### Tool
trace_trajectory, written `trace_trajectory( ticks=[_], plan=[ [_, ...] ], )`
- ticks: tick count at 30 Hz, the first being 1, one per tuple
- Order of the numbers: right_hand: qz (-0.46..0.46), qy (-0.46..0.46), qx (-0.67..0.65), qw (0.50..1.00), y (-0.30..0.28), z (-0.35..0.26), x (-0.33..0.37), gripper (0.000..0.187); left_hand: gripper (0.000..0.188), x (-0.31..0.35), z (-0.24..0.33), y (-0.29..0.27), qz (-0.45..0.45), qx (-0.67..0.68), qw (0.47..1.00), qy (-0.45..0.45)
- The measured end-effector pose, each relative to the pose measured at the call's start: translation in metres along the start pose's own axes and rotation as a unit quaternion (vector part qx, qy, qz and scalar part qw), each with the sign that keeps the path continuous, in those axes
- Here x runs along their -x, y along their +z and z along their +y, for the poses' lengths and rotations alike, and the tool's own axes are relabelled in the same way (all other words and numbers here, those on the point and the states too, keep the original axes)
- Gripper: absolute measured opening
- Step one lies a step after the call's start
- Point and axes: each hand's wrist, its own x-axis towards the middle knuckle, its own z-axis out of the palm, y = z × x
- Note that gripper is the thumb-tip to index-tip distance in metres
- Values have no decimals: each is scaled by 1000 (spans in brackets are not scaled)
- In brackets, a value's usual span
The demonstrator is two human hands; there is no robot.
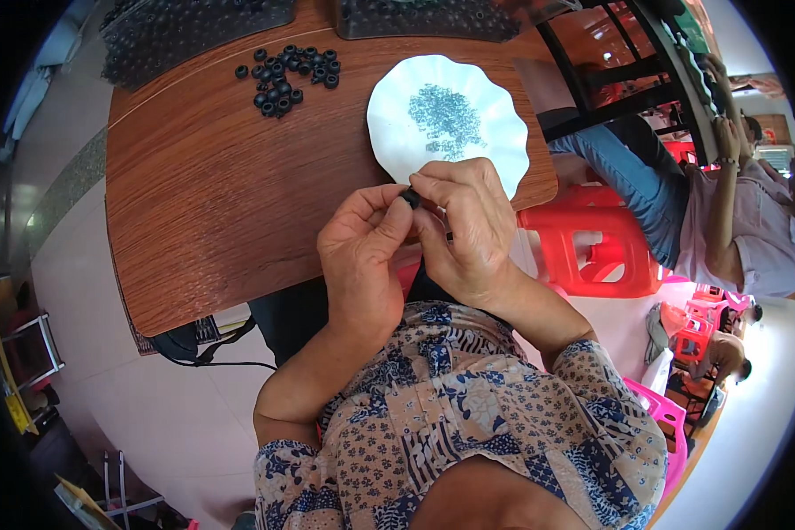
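My left hand point(362, 243) pinches a small round black part point(410, 197) between thumb and forefinger. From the other side my right hand point(471, 216) closes its fingertips on the same part, so both hands meet around it just past the table's near edge. Beyond the right hand sits a white plate point(495, 132) with a wavy rim. A patch of tiny greyish bits point(447, 119) lies spread on it. Further left on the table is a loose group of black ring-like parts point(283, 88), much like the one in my fingers.
Two clear trays hold many dark parts at the far edge, the left tray point(194, 31) and the right tray point(424, 22). The brown wooden table point(212, 194) carries everything. A red plastic stool point(592, 247) stands at right, near another seated person point(733, 212) at a separate table.
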Motion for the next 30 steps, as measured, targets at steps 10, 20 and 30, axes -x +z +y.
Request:
trace_trajectory(
  ticks=[10, 20, 30],
  plan=[
    [28, -66, -24, 997, 10, 8, -3, 39, 12, -2, -9, -6, 21, -26, 998, 60],
    [52, -36, -109, 992, 15, 12, -7, 34, 14, -4, -1, -3, -14, -31, 994, 103],
    [25, -31, -38, 998, 10, 8, -7, 43, 14, -5, 1, -2, 2, -15, 997, 76]
  ],
)
